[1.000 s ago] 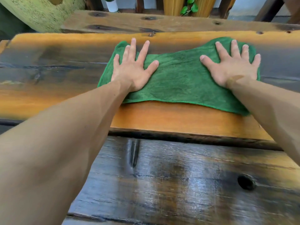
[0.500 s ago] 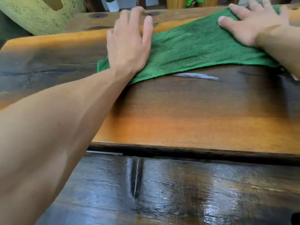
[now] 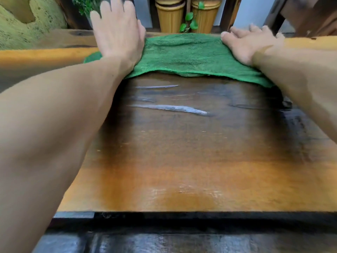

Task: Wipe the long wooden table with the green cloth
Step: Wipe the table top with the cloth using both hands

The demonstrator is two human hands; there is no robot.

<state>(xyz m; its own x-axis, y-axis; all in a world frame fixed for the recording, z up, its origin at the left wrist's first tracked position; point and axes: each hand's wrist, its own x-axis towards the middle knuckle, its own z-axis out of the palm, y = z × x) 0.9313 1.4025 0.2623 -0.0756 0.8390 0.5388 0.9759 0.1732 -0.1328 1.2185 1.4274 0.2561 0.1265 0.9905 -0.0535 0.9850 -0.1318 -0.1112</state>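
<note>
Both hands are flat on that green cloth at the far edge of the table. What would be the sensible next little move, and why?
Probably draw the green cloth back toward the near edge, with the left hand and right hand pressing flat. The cloth sits at the wooden table's far edge, and wet streaks lie on the dark wood just in front of it.

the near half of the tabletop [image 3: 182, 161] lies bare from its front edge up to the cloth [image 3: 186, 53], open between the two forearms. the cloth spans the far strip, pinned by the left hand [image 3: 118, 35] and right hand [image 3: 249, 44], so that strip is taken. to the left of the cloth the tabletop runs on bare. just past the far edge stand two ribbed pots [image 3: 187, 15], a trailing plant [image 3: 189, 22] and a mossy rock [image 3: 31, 21] at far left, closing off reach beyond.
</note>
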